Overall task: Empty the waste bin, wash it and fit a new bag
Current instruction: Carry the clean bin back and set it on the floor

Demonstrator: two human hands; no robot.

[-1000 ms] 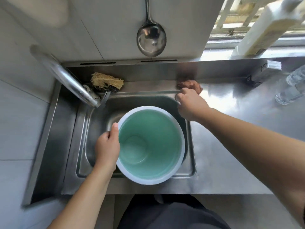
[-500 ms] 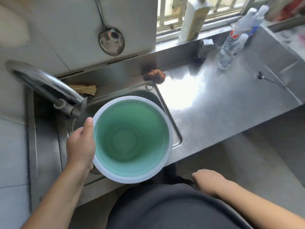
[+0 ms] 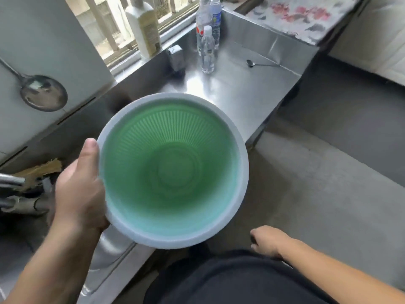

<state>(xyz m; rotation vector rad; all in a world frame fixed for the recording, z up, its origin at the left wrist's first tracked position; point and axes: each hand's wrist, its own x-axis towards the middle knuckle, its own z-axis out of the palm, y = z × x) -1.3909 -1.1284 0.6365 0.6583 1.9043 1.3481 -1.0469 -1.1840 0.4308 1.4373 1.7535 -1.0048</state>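
Note:
The waste bin (image 3: pixel 173 172) is round, green and ribbed inside, with a wide white rim. It is held up in the air, mouth towards me, in front of the steel counter. Nothing lies inside it. My left hand (image 3: pixel 79 189) grips its left rim, thumb over the top edge and fingers underneath. My right hand (image 3: pixel 268 241) hangs low by my dark clothing, fingers loosely curled, holding nothing.
The steel counter (image 3: pixel 241 88) carries clear water bottles (image 3: pixel 207 51), a small box (image 3: pixel 176 54) and a spoon (image 3: pixel 249 62). A white bottle (image 3: pixel 143 27) stands on the window sill. A ladle (image 3: pixel 42 93) hangs on the wall. The tap (image 3: pixel 13 181) and a scrubber (image 3: pixel 41 170) sit at left. Grey floor lies right.
The bin has risen out of the sink and come closer to me, towards the right. My right hand left the sink's corner and dropped to my side. My view swung right.

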